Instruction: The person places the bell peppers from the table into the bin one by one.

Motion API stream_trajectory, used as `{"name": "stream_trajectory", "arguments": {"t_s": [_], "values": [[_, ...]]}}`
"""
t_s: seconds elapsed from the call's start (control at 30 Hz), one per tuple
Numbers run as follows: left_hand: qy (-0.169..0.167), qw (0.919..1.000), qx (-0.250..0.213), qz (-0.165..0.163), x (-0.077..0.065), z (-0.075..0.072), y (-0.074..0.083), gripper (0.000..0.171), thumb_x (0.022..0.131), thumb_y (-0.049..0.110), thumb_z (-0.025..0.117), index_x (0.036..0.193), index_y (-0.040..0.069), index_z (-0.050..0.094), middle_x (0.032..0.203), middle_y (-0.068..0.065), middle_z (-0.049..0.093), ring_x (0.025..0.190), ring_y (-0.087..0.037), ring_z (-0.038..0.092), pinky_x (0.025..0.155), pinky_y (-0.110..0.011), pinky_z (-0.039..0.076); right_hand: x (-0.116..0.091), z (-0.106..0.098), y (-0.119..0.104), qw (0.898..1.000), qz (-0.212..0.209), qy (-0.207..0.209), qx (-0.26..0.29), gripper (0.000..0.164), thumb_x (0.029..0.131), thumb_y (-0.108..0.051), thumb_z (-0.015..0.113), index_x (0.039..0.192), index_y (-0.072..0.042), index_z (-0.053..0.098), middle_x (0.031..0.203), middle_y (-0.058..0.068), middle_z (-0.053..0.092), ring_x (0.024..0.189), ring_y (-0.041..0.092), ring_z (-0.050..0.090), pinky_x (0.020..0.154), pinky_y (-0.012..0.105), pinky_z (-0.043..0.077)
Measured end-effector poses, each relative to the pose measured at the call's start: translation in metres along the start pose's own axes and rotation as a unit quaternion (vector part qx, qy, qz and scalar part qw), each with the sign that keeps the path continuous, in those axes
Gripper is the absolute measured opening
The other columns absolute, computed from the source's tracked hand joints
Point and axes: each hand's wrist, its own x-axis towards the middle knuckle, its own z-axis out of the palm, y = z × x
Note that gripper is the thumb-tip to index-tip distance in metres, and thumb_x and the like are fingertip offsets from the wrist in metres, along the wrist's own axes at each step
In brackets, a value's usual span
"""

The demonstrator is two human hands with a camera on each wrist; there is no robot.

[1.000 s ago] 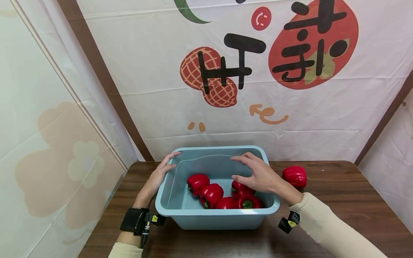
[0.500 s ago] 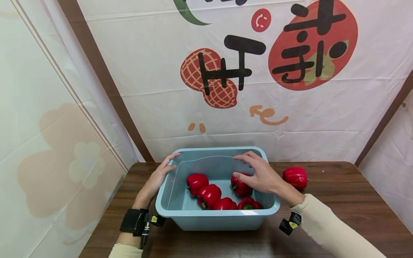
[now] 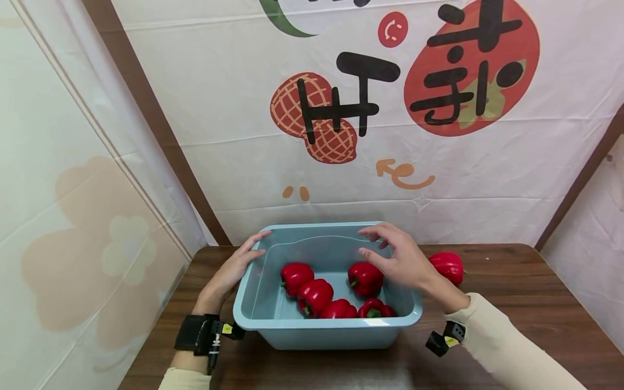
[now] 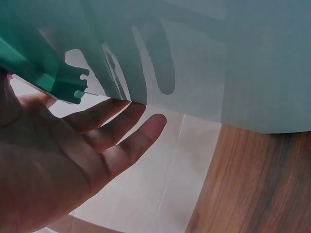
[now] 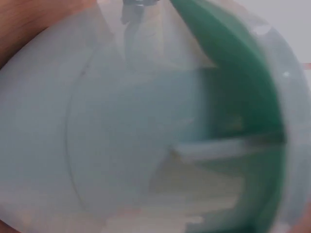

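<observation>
A light blue plastic tub (image 3: 336, 325) stands on the table with several red bell peppers inside, one of them a pepper (image 3: 365, 279) near the right wall. My left hand (image 3: 239, 265) rests at the tub's left rim, thumb and fingertips over the edge. In the left wrist view, straight fingers (image 4: 138, 143) of that hand lie by the tub's outer wall. Over the tub's right side hovers my right hand (image 3: 400, 260), fingers loosely bent and spread, nothing between them. The right wrist view is blurred, mostly filled by a pale, shiny surface (image 5: 131, 131).
Another red bell pepper (image 3: 447, 267) lies on the wooden table (image 3: 517, 303) right of the tub, partly behind my right forearm. A printed white cloth (image 3: 234, 162) hangs behind the table, and a second cloth (image 3: 73, 244) hangs along the left.
My right hand has drawn a little right, away from the right-hand pepper, which now shows more fully. That pepper has separated from the one in front of it. The left hand stays at the rim.
</observation>
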Motion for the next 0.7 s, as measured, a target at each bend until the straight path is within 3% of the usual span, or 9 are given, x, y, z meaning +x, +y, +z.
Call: {"name": "stream_trajectory", "arguments": {"t_s": [0.23,0.33,0.5,0.7], "values": [[-0.007,0.9999,-0.008,0.005,-0.001,-0.001,0.003,0.05,0.107,0.036,0.034,0.156,0.024,0.029,0.161,-0.01,0.015,0.135,-0.039,0.03,0.093,-0.04,0.048,-0.008,-0.016,0.006,0.999,0.007,0.033,-0.017,0.041,0.09,-0.019,0.072,0.128,-0.013,0.063,0.121,0.004,0.063,0.105,0.019,0.06,0.085,0.043,0.054],[-0.001,0.9999,-0.01,-0.002,-0.001,0.002,0.005,0.05,0.107,0.035,0.035,0.155,0.023,0.028,0.16,-0.011,0.017,0.132,-0.041,0.035,0.092,-0.045,0.05,-0.013,-0.024,0.015,0.998,0.008,0.049,-0.025,0.037,0.091,-0.017,0.071,0.127,-0.01,0.063,0.119,0.008,0.064,0.104,0.018,0.06,0.085,0.046,0.054],[0.021,0.9996,0.015,-0.014,-0.001,0.007,0.008,0.051,0.105,0.031,0.043,0.154,0.024,0.03,0.16,-0.01,0.018,0.128,-0.045,0.042,0.088,-0.053,0.052,-0.021,-0.038,0.034,0.996,0.007,0.072,-0.042,0.032,0.093,-0.014,0.068,0.125,-0.008,0.064,0.112,0.007,0.065,0.098,0.017,0.06,0.082,0.036,0.055],[0.028,0.9981,0.054,-0.01,-0.001,0.009,0.008,0.057,0.102,0.023,0.051,0.155,0.025,0.028,0.161,-0.012,0.016,0.133,-0.045,0.036,0.09,-0.06,0.05,-0.03,-0.051,0.051,0.995,0.005,0.086,-0.058,0.032,0.092,-0.011,0.069,0.124,-0.009,0.065,0.111,0.004,0.066,0.095,0.009,0.058,0.08,0.02,0.052]]}}
